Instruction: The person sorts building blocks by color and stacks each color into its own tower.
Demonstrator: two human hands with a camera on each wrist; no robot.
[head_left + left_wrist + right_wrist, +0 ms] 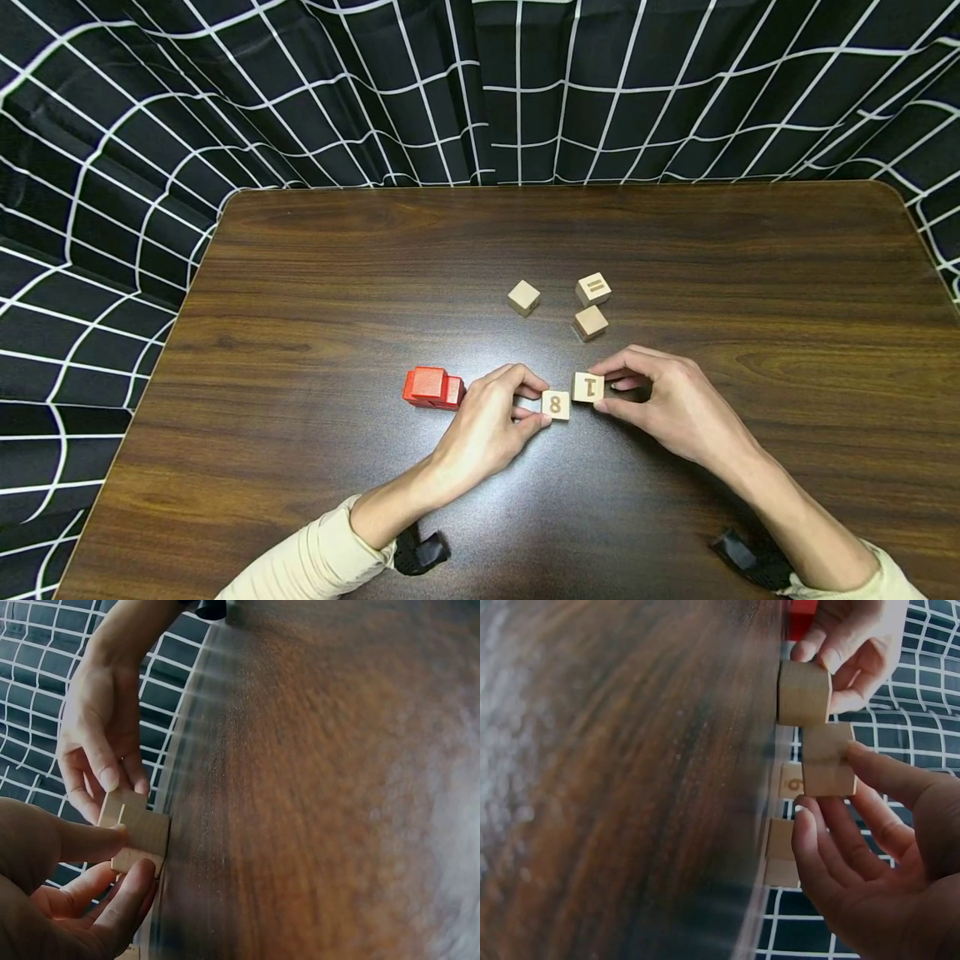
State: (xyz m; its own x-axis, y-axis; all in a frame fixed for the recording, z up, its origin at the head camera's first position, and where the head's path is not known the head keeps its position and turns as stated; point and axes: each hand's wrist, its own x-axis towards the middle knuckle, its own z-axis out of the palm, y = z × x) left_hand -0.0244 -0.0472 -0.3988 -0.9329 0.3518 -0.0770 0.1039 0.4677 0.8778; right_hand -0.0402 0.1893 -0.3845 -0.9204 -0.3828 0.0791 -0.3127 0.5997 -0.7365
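Note:
Two small wooden cubes lie close together on the dark wooden table (315,275), near its front middle. My left hand (542,405) pinches the cube marked 8 (555,405) between thumb and forefinger. My right hand (600,387) pinches the cube marked 1 (588,387), set slightly farther back, its corner against the 8 cube. In the left wrist view my left hand (135,853) grips its cube (144,838). In the right wrist view my right hand (826,784) grips its cube (826,761), and the other cube (804,692) sits beyond it.
Behind the hands lie three more cubes: a blank one (523,297), one marked with an equals sign (593,289), and another blank one (591,322). A red block (433,388) sits just left of my left hand. A black-and-white grid curtain (480,83) surrounds the table.

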